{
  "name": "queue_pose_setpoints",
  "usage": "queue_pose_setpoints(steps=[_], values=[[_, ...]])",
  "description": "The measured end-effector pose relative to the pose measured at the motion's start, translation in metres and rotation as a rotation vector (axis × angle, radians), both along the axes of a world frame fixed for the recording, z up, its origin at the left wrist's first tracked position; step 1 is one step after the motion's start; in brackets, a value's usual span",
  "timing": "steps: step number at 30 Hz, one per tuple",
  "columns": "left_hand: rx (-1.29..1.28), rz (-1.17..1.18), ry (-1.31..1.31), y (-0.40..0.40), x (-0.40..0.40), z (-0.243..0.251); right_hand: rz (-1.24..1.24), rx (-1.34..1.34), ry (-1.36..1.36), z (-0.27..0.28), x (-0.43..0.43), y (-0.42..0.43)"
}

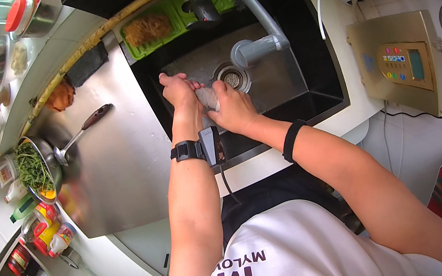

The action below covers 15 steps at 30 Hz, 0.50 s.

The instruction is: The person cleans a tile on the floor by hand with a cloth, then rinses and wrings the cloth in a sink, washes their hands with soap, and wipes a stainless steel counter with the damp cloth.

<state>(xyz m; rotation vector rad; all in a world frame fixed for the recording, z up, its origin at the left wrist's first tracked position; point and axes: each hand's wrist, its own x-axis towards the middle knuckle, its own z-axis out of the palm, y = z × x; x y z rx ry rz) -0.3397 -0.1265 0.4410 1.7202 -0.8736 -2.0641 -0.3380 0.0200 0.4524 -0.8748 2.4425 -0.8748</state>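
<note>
Over the left part of the dark sink basin (266, 90), both hands are closed on one small, pale grey, translucent object (207, 97), which may be a bundled mesh or a piece of food; I cannot tell which. My left hand (179, 90) grips its left side, and my right hand (233, 105) has thumb and fingers on its right side. Much of the object is hidden by the fingers. Just beyond my right hand lies the round metal drain strainer (232, 79). A grey faucet spout (252, 50) reaches over the basin beside the drain.
A green tray (175, 2) with a brown fibrous scourer (146, 29) lies behind the sink. On the steel counter (121, 173) at left are a ladle (82, 133) and a metal bowl of leafy greens (33, 166). Bottles (49, 230) stand near it. A wall-mounted control box (398, 62) is at right.
</note>
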Motion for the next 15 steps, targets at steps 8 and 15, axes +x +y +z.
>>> queue_pose_setpoints(steps=[8, 15], values=[[-0.021, -0.046, -0.055, 0.008, 0.009, 0.012, 0.187, 0.145, 0.056, 0.015, -0.016, 0.011], [-0.117, -0.208, 0.110, 0.004, 0.008, 0.035, -0.056, 0.065, -0.149, 0.048, -0.015, 0.018]])
